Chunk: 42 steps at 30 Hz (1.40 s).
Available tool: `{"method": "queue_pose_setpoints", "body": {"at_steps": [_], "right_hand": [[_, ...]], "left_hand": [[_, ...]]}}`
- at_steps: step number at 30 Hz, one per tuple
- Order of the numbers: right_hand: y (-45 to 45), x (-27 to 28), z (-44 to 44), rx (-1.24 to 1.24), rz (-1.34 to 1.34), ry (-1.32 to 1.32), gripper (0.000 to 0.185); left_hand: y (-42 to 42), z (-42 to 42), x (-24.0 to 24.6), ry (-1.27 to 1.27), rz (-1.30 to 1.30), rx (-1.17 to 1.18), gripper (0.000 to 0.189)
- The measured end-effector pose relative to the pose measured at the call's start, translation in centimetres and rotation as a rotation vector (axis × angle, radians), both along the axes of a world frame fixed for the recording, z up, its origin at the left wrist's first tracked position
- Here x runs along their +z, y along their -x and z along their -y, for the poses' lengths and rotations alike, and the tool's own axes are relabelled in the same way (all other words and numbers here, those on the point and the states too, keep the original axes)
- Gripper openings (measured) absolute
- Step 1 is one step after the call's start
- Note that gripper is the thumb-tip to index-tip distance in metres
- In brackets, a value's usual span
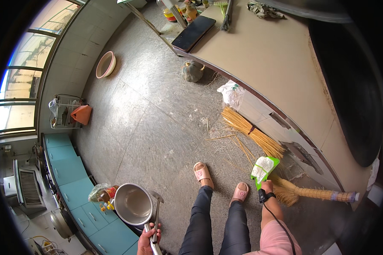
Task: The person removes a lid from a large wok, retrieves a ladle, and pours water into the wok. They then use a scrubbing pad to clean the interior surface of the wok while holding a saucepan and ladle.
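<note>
My left hand (148, 239) is closed around the handle of a metal saucepan (134, 204) at the lower left. The same hand also grips a long-handled metal utensil (157, 216) lying along the pan's right side; its head is seen edge-on, so its kind is unclear. Nothing shows inside the pan except its bare bottom. At the lower right, my right hand (268, 186) holds the end of a green and white plastic packet (264, 169) bearing writing. Beyond that packet lies a tied bundle of thin sticks (255, 130), and a straw broom (306, 192) is beside my right wrist.
A beige counter (274, 57) with a phone (194, 33) runs along the right. On the floor are loose sticks (221, 137), a white plastic bag (232, 93), a pumpkin (192, 70) and a basin (106, 64). Teal cabinets (73, 181) line the left.
</note>
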State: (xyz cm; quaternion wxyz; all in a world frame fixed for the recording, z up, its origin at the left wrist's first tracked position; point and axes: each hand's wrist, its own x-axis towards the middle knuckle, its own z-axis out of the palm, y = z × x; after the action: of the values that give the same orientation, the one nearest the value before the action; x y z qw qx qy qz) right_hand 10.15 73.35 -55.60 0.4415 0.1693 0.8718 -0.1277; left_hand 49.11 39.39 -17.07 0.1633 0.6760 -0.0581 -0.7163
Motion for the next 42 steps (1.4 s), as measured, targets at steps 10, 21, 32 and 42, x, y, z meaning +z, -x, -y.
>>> {"method": "queue_pose_setpoints", "body": {"at_steps": [10, 21, 32, 42], "right_hand": [[2.0, 8.7, 9.1, 0.268, -0.046, 0.205, 0.029], [8.7, 13.2, 28.0, 0.019, 0.071, 0.613, 0.031], [25.0, -0.8, 47.3, -0.299, -0.258, 0.832, 0.024], [17.2, 5.2, 41.9, -0.240, 0.097, 0.818, 0.017]], "left_hand": [[1.8, 7.6, 0.0, -0.053, -0.033, 0.068, 0.032], [3.5, 13.1, 1.4, 0.003, -0.128, 0.128, 0.034], [4.0, 10.2, -0.3, -0.030, -0.076, 0.299, 0.032], [8.5, 10.2, 1.2, -0.026, -0.063, 0.210, 0.036]]}}
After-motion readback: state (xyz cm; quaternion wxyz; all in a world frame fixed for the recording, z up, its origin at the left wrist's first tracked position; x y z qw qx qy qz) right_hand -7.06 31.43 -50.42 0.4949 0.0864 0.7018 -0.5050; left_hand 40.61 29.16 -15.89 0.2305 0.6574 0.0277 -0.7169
